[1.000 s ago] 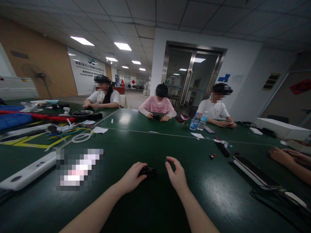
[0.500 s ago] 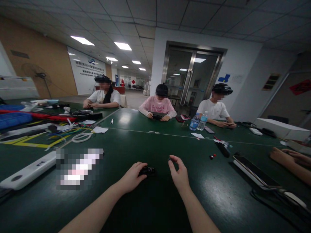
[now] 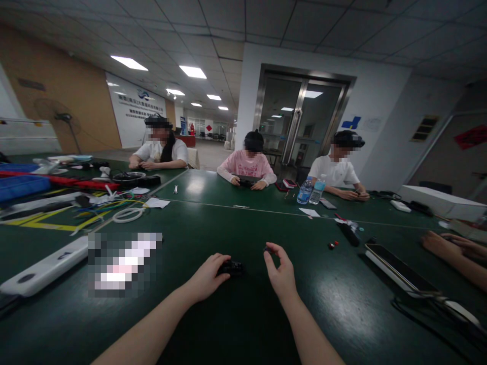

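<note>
My left hand (image 3: 210,276) rests on the dark green table (image 3: 182,324), thumb and fingers closed round the left end of a small black object (image 3: 235,267). To the right of it, my right hand (image 3: 280,268) is raised a little, thumb and index finger pinching a tiny dark piece (image 3: 267,249). The two hands are apart, with bare table surface between the black object and the right hand. What the tiny piece is cannot be made out.
White power strip (image 3: 45,266) and a blurred-out item (image 3: 127,263) lie left. Cables (image 3: 129,215) are beyond. Two bottles (image 3: 311,191), small red pieces (image 3: 334,245) and a black-topped device (image 3: 399,268) lie right. Three people sit opposite; another person's hands (image 3: 443,244) are at right.
</note>
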`<action>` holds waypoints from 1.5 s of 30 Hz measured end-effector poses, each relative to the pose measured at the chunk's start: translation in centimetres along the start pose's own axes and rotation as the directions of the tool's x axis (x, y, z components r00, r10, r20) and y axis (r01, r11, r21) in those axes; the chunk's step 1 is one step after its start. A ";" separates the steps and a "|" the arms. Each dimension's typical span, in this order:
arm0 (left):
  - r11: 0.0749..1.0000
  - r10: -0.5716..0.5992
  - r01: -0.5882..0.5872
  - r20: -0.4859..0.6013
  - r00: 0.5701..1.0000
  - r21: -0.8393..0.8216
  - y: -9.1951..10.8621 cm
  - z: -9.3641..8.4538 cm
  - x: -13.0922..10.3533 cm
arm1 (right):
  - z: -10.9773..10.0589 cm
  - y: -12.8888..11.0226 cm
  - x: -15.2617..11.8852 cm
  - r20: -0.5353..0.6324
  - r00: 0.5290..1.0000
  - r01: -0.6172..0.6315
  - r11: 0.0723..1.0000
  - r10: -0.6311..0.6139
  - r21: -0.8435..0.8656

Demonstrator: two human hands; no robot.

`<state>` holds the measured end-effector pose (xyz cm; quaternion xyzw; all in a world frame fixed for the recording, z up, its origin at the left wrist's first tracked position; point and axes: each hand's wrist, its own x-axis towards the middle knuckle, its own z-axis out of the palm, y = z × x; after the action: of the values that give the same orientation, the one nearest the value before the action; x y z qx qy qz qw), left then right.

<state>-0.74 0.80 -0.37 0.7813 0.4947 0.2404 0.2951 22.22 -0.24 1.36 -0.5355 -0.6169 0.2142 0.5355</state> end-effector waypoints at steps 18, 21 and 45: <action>1.000 -0.009 0.009 -0.003 1.000 0.008 0.6 -0.2 -0.1 | 0.4 -0.3 -0.2 0.033 0.999 -0.004 1.000 0.005 -0.010; 1.000 0.004 -0.004 -0.017 1.000 0.014 0.2 0.0 0.0 | 0.4 -0.4 -0.2 0.042 0.999 0.003 1.000 -0.002 -0.014; 0.999 0.031 -0.030 -0.023 0.999 0.025 0.3 0.2 0.1 | 2.4 -1.0 -0.8 0.262 0.963 0.077 0.995 -0.059 -0.059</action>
<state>-0.45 0.72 -0.30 0.7894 0.4892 0.2478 0.2759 19.54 -0.60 1.06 -0.4995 -0.7068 0.2428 0.4381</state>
